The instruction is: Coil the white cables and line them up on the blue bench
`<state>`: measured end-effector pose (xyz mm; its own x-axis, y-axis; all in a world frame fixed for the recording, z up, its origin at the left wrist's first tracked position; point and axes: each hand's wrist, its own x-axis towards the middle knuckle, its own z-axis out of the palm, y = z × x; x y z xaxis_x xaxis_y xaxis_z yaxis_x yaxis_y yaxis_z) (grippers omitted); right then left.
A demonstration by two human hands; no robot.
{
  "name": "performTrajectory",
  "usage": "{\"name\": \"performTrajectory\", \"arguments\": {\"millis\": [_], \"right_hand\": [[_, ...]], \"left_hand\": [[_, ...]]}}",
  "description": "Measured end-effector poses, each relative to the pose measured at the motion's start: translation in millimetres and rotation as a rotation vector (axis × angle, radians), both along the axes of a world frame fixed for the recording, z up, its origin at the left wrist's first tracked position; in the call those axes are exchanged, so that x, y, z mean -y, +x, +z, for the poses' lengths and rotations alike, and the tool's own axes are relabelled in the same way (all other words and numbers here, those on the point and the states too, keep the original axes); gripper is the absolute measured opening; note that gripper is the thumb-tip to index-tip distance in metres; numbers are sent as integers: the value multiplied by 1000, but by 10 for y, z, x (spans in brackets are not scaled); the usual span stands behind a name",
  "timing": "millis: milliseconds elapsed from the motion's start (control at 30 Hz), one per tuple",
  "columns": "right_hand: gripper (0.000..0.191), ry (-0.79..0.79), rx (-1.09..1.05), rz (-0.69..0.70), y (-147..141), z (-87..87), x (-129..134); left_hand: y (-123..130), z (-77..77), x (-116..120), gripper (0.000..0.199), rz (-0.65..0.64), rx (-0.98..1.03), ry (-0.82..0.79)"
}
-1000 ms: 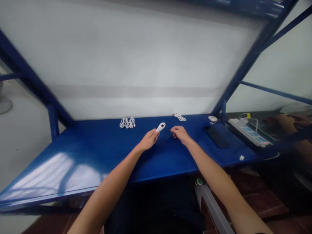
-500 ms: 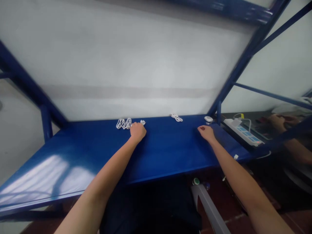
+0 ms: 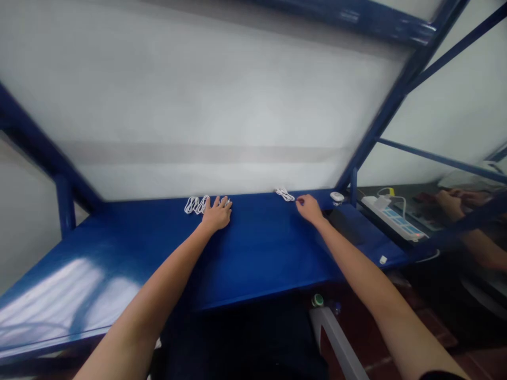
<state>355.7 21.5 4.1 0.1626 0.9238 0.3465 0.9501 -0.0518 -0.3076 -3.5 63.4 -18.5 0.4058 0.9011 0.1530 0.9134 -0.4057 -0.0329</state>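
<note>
Several coiled white cables [image 3: 197, 205] lie side by side at the back of the blue tabletop [image 3: 253, 253]. My left hand [image 3: 217, 214] rests at their right end, palm down with fingers spread, partly covering another white coil. Further right, a single bundled white cable [image 3: 284, 195] lies near the wall. Just beside its right end is my right hand [image 3: 309, 208], thumb and fingertips drawn together. Whether anything is pinched in them is too small to make out.
A small white round object [image 3: 337, 197] sits at the back right corner. Beyond it is a white power strip [image 3: 394, 217] with plugs and cords. A small white piece [image 3: 383, 260] lies near the right edge. Another person's hands [image 3: 451, 200] work at the far right. Blue frame posts [image 3: 380, 124] flank the table.
My left hand has opened from a closed shape and spread its fingers over the coil. My right hand has moved left from near the round object to the single cable bundle.
</note>
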Motion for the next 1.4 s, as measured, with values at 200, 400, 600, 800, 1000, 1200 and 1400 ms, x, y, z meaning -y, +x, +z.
{"name": "performTrajectory", "arguments": {"millis": [200,400,600,800,1000,1200,1400], "right_hand": [[40,-107,169,-9,-407,-95,-239],[35,-132,236,-99,-544,-86,-263],[17,-43,-207,-86,-739,-122,-198],[11,-96,-969,127,-1315,-201,-69],[18,-135,-958,558,-1620,-239,205],[20,124,-618,558,-1367,-176,265],[24,204,-499,721,-1302,-110,262]], "left_hand": [[-76,76,-125,51,73,-33,83],[205,87,224,45,-25,81,275],[626,84,557,34,-86,421,99],[651,160,453,28,34,1129,-301],[540,26,491,30,97,1563,-554],[516,48,536,32,1,1449,-599],[534,150,617,29,-50,1502,-820]]}}
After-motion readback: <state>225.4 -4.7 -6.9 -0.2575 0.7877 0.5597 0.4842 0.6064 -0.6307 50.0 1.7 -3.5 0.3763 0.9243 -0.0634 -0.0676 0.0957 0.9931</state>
